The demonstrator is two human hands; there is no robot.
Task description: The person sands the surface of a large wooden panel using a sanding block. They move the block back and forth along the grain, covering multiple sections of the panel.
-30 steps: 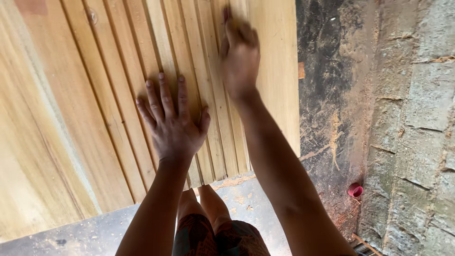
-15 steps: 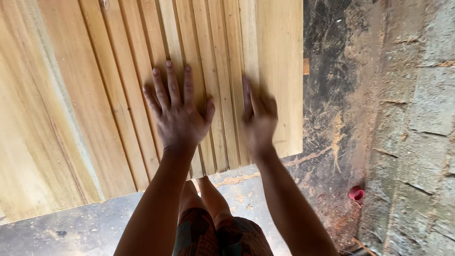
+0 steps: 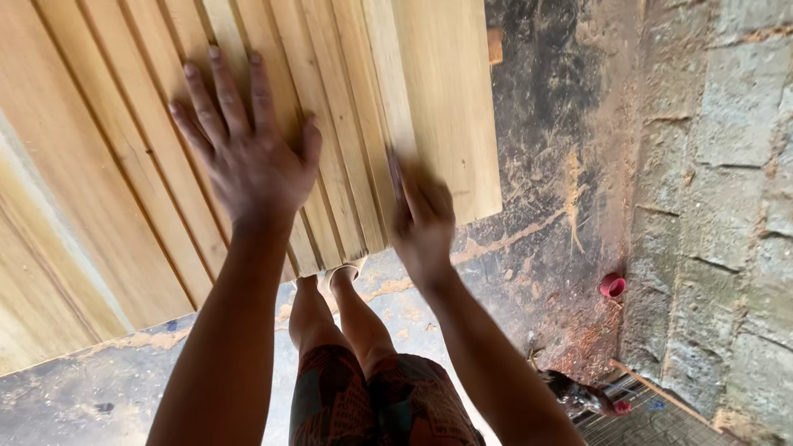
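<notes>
Planks: a stack of pale wooden planks point(image 3: 248, 99) fills the upper left and centre of the frame, edges running diagonally from the top down toward the lower middle; narrow strips lie side by side, with a wider flat board point(image 3: 450, 99) at the right end of the stack.
Wall: a rough grey block wall point(image 3: 719, 206) takes up the right side of the frame, top to bottom.
Floor: dark, dusty concrete floor point(image 3: 545, 248) shows in the centre right and along the bottom left, with orange sawdust scattered over it.
Legs: the person's own legs point(image 3: 347, 330), in patterned shorts, stand at the bottom centre, feet just under the lower ends of the planks.
Left hand: the left hand point(image 3: 248, 157), left of centre, lies flat on the narrow strips, palm down, fingers spread wide, holding nothing.
Right hand: the right hand point(image 3: 421, 219), at centre, is blurred; it rests against the lower end of the planks where the strips meet the wide board, fingers together and extended, not closed around anything.
Wire rack: a piece of metal grid point(image 3: 652, 417) sits in the lower right corner.
Red cap: a small red round object point(image 3: 612, 286) lies on the floor at the foot of the wall, right of centre.
</notes>
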